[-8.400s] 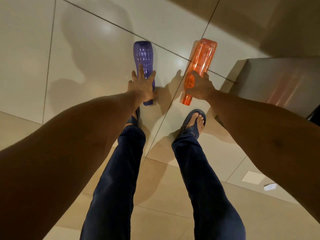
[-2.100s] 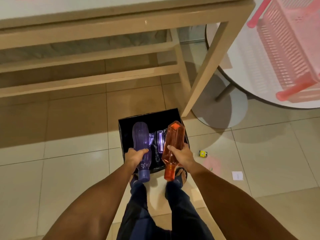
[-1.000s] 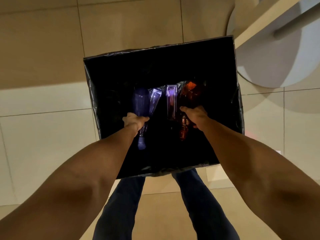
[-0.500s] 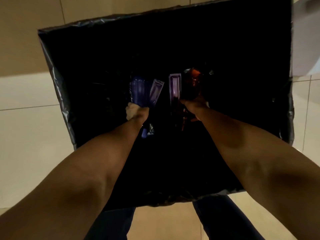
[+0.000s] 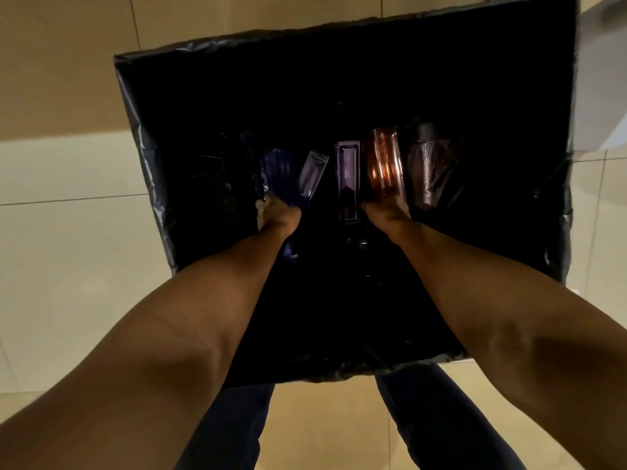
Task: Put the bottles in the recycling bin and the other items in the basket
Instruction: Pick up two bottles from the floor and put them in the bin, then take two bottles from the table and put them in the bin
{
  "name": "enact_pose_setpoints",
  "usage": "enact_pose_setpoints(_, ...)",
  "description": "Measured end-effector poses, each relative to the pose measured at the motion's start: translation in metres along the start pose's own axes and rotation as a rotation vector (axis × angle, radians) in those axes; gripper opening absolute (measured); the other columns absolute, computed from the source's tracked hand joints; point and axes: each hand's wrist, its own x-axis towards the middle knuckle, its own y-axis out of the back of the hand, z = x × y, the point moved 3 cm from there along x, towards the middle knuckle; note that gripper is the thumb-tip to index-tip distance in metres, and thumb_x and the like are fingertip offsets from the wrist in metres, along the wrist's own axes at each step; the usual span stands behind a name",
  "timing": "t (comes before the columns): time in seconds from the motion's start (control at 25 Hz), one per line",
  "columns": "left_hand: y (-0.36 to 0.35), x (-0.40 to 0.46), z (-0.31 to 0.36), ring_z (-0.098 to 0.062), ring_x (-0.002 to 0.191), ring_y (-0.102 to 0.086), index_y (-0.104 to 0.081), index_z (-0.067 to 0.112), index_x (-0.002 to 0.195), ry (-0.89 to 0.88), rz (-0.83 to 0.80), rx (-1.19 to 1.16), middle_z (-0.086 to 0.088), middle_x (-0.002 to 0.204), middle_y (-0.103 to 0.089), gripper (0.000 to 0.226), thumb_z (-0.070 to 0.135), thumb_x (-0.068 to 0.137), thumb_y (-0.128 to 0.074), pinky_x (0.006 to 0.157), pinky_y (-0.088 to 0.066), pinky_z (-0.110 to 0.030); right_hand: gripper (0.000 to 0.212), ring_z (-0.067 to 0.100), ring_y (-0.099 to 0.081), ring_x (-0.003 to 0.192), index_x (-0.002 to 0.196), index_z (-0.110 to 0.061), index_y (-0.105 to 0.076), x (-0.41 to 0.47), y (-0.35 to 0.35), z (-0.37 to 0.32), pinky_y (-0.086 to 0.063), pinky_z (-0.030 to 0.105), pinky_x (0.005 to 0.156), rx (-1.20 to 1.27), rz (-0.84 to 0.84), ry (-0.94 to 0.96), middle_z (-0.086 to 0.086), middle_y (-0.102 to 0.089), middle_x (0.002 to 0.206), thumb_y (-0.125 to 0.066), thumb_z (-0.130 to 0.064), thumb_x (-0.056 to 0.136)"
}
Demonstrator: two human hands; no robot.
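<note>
1. The recycling bin (image 5: 142, 157), lined with black plastic film, fills the centre and upper part of the frame. It stands on the pale tiled floor (image 5: 61, 232). Both forearms reach down into it.
2. The left hand (image 5: 276, 213), left of centre, wraps round the purple bottle (image 5: 276, 171). The fingers are hidden beneath the bottle, but the grip reads as closed on it.
3. The right hand (image 5: 386, 212), right of centre, holds the orange bottle (image 5: 383, 164) near its lower end, fingers curled on it.
4. Both bottles are low inside the bin. Whether they touch the bottom is not clear in the dark.
5. Orientation: each held bottle runs roughly up-and-down in the frame, base toward the top edge, neck end toward the wrists. A purple cap end shows below the left wrist.
6. Two clear rectangular bottles (image 5: 346, 178) lie between the held pair, roughly parallel to them, and a darker bottle (image 5: 425, 167) lies just right of the orange one.
7. Handling, my judgement: empty rigid plastic, light, stiff, smooth, a little slippery. Best taken at the narrow waist or neck. A short drop should not hurt them.
8. Step in hand, by my reading: letting both go.
</note>
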Motion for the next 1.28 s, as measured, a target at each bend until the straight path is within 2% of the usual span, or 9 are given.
enact_pose_setpoints(0.08,0.005,-0.020,0.004,-0.037,0.118,-0.056,-0.036,0.009,0.147,0.009,-0.028,-0.057,-0.018,0.143,-0.043,0.065,0.018,0.088,-0.063,0.096,-0.050,-0.037,0.054,0.030,-0.065,0.105,0.139,-0.017,-0.051,-0.027,0.000,0.000,-0.056,0.037,0.087,0.000,-0.046,0.020,0.012,-0.064,0.124,-0.067,-0.037,0.092)
enact_pose_setpoints(0.2,0.018,-0.067,0.012,-0.038,0.124,-0.054,-0.035,0.009,0.149,-0.021,-0.080,-0.113,-0.018,0.145,-0.044,0.068,0.019,0.088,-0.065,0.102,-0.049,-0.038,0.051,0.029,-0.067,0.107,0.140,-0.023,-0.053,-0.079,0.007,-0.002,-0.056,0.043,0.096,0.026,-0.138,0.084,0.009,-0.067,0.125,-0.065,-0.035,0.092)
enact_pose_setpoints(0.4,0.052,-0.154,0.020,-0.035,0.127,-0.054,-0.036,0.010,0.147,-0.135,-0.084,-0.052,-0.017,0.143,-0.049,0.066,0.025,0.090,-0.065,0.104,-0.048,-0.039,0.042,0.029,-0.065,0.107,0.134,-0.020,-0.060,-0.171,0.035,-0.007,-0.053,0.034,0.091,-0.055,-0.106,0.180,0.012,-0.067,0.123,-0.063,-0.027,0.093)
enact_pose_setpoints(0.52,0.085,-0.205,0.020,-0.035,0.126,-0.053,-0.036,0.011,0.147,-0.269,-0.072,0.044,-0.017,0.142,-0.046,0.064,0.026,0.091,-0.063,0.102,-0.047,-0.040,0.041,0.020,-0.059,0.092,0.134,-0.019,-0.060,-0.219,0.056,-0.016,-0.045,0.028,0.080,-0.158,-0.123,0.231,0.008,-0.066,0.119,-0.062,-0.028,0.094)
enact_pose_setpoints(0.64,0.124,-0.247,0.014,-0.038,0.123,-0.054,-0.038,0.010,0.144,-0.323,-0.048,0.090,-0.018,0.138,-0.048,0.061,0.027,0.092,-0.063,0.103,-0.047,-0.045,0.035,0.018,-0.061,0.084,0.127,-0.016,-0.062,-0.264,0.077,-0.029,-0.049,0.027,0.072,-0.158,-0.098,0.276,0.005,-0.066,0.107,-0.063,-0.030,0.095)
enact_pose_setpoints(0.84,0.181,-0.318,0.002,-0.039,0.119,-0.057,-0.046,0.012,0.135,-0.429,0.017,0.252,-0.016,0.131,-0.053,0.050,0.026,0.090,-0.060,0.097,-0.050,-0.048,0.037,0.021,-0.066,0.093,0.125,-0.017,-0.060,-0.333,0.100,-0.042,-0.055,0.038,0.082,-0.089,-0.105,0.330,0.012,-0.067,0.118,-0.063,-0.035,0.092)
enact_pose_setpoints(1.0,0.216,-0.370,0.001,-0.034,0.121,-0.055,-0.041,0.011,0.140,-0.447,0.042,0.236,-0.014,0.135,-0.051,0.054,0.028,0.093,-0.060,0.102,-0.047,-0.046,0.048,0.021,-0.066,0.092,0.139,-0.016,-0.051,-0.398,0.123,-0.048,-0.053,0.034,0.081,-0.031,-0.070,0.338,0.006,-0.066,0.108,-0.063,-0.030,0.095)
enact_pose_setpoints(1.12,0.238,-0.406,0.009,-0.034,0.124,-0.054,-0.038,0.009,0.145,-0.477,0.066,0.216,-0.015,0.139,-0.049,0.059,0.028,0.093,-0.060,0.104,-0.046,-0.044,0.049,0.019,-0.062,0.090,0.140,-0.015,-0.052,-0.433,0.139,-0.055,-0.045,0.026,0.080,-0.027,-0.018,0.375,0.006,-0.067,0.109,-0.064,-0.029,0.095)
enact_pose_setpoints(1.28,0.268,-0.450,0.022,-0.032,0.122,-0.054,-0.041,0.009,0.141,-0.535,0.117,0.201,-0.014,0.137,-0.050,0.054,0.029,0.094,-0.058,0.101,-0.048,-0.044,0.049,0.024,-0.067,0.100,0.136,-0.019,-0.055,-0.476,0.163,-0.070,-0.054,0.034,0.087,-0.004,0.018,0.431,0.007,-0.069,0.113,-0.065,-0.033,0.091)
